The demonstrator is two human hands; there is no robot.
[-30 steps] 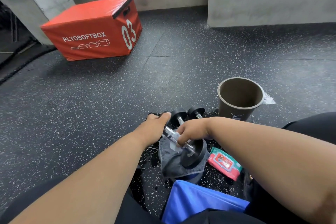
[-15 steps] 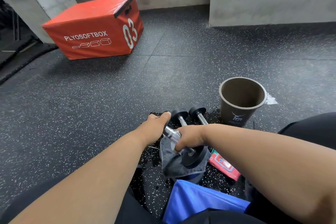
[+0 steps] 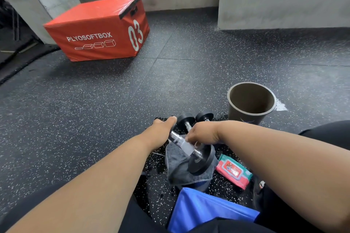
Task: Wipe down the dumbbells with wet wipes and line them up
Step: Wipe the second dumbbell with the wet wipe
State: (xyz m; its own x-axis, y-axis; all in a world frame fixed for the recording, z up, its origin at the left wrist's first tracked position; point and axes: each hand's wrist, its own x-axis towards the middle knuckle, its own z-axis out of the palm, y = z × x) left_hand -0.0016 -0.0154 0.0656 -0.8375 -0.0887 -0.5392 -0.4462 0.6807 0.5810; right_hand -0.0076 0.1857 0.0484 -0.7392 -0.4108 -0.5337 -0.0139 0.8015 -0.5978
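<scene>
Speckled gym floor (image 3: 94,100): L hand (image 3: 161,128) grips dumbbell (image 3: 197,155), R hand (image 3: 202,134) fingers pinch wet wipe (image 3: 184,146) mid-bar; next, prob. wipe plates.

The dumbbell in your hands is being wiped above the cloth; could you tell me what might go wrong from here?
1. The wet wipe could make the dumbbell handle slippery, so it may slip from the left hand onto the cloth.
2. The right hand works close to the cup and might tip it.
</scene>
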